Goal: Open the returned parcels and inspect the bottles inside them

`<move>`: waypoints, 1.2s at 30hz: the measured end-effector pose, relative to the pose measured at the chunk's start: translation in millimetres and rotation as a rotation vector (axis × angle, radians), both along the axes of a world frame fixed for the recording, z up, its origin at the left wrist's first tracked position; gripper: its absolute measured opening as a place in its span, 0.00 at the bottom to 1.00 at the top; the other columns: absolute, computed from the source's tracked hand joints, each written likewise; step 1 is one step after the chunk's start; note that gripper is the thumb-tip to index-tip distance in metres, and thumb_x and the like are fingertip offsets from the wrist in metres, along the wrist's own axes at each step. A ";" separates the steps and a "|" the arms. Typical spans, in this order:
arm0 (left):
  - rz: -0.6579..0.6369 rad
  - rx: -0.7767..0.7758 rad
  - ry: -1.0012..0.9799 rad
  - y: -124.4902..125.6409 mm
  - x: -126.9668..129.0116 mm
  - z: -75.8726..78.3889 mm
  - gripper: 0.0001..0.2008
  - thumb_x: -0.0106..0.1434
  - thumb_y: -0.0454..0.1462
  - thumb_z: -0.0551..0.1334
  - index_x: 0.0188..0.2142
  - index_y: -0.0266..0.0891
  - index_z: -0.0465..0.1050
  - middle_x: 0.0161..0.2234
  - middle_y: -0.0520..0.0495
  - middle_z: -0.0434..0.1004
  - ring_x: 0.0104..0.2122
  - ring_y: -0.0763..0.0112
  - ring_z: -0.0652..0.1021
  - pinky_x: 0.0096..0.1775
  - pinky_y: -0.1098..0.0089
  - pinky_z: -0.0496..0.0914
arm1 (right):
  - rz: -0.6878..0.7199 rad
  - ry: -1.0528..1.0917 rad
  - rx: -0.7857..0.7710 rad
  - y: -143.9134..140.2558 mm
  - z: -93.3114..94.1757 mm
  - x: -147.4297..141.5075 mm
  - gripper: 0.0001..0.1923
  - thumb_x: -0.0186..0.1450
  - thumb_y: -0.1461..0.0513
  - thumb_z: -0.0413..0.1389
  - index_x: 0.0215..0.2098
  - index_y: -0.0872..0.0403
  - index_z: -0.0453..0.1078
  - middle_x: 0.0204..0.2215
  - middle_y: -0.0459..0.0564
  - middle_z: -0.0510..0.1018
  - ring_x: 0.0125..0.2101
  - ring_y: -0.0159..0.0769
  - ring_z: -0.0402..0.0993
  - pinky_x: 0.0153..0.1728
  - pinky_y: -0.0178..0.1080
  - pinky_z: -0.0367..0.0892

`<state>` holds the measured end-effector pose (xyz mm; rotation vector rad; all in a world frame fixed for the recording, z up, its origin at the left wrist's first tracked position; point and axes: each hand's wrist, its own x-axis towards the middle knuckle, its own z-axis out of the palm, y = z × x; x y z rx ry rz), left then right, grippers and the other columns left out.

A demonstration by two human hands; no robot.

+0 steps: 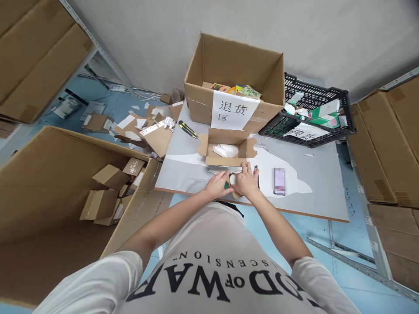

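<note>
Close to the table's front edge, my left hand [217,185] and my right hand [246,182] meet around a small package [233,179]. A pale rounded part, a green patch and some brown cardboard show between my fingers; its exact kind is hard to make out. My left fingers are closed on its left side, my right fingers curl over its right side. Just beyond my hands stands an open cardboard box [212,160] with its flaps spread. Crumpled white paper [226,151] lies inside it. A dark object by my right fingers is mostly hidden.
On the table [314,174] lie a phone [279,181] and a yellow-black utility knife [188,129]. Behind stand a large labelled carton [199,104] and a black crate [347,114] with green-white packages. At left, a big carton [65,150] holds several small boxes; cardboard scraps [159,137] lie near.
</note>
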<state>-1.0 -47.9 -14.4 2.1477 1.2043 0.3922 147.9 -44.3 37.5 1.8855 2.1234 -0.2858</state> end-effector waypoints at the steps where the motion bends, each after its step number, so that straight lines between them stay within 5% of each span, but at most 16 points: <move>1: -0.003 -0.005 -0.004 -1.1 0.0 -0.2 0.36 0.56 0.48 0.64 0.59 0.34 0.57 0.52 0.35 0.67 0.51 0.53 0.72 0.49 0.57 0.69 | -0.001 -0.010 -0.029 0.6 -0.6 -0.5 0.26 0.52 0.51 0.63 0.44 0.59 0.74 0.65 0.65 0.51 0.64 0.64 0.39 0.55 0.70 0.40; 6: 0.013 -0.038 -0.123 -2.2 -2.7 -3.6 0.45 0.49 0.52 0.69 0.61 0.37 0.54 0.55 0.34 0.65 0.54 0.50 0.69 0.52 0.54 0.67 | 0.014 0.000 -0.067 6.7 -2.8 0.8 0.29 0.51 0.50 0.63 0.46 0.59 0.73 0.64 0.67 0.52 0.64 0.65 0.37 0.54 0.73 0.36; 13: 0.044 -0.093 -0.371 1.5 -2.2 -24.2 0.69 0.32 0.47 0.76 0.66 0.40 0.34 0.60 0.32 0.60 0.57 0.48 0.67 0.55 0.50 0.64 | 0.051 0.068 -0.034 11.7 -2.2 12.7 0.27 0.51 0.51 0.62 0.45 0.58 0.73 0.60 0.63 0.59 0.63 0.59 0.43 0.55 0.70 0.39; 22: 0.143 -0.031 -0.218 3.1 19.3 -41.9 0.37 0.48 0.38 0.68 0.56 0.37 0.57 0.51 0.38 0.67 0.51 0.55 0.71 0.50 0.56 0.69 | 0.015 0.083 0.006 8.4 12.7 14.3 0.27 0.49 0.50 0.62 0.42 0.58 0.74 0.61 0.64 0.57 0.62 0.63 0.45 0.54 0.72 0.41; 29: 0.196 0.004 -0.207 1.5 22.9 -44.1 0.35 0.46 0.37 0.69 0.52 0.39 0.59 0.48 0.41 0.67 0.49 0.56 0.71 0.48 0.57 0.68 | 0.046 0.093 0.081 0.4 33.7 11.0 0.29 0.51 0.49 0.61 0.44 0.60 0.72 0.59 0.67 0.60 0.60 0.63 0.50 0.53 0.72 0.40; 36: 0.236 -0.008 -0.163 0.6 23.5 -52.0 0.32 0.47 0.37 0.68 0.51 0.39 0.59 0.47 0.43 0.68 0.48 0.57 0.71 0.48 0.57 0.68 | 0.073 0.091 0.116 -1.6 69.9 6.2 0.28 0.53 0.48 0.59 0.43 0.60 0.71 0.48 0.67 0.71 0.44 0.54 0.69 0.54 0.68 0.45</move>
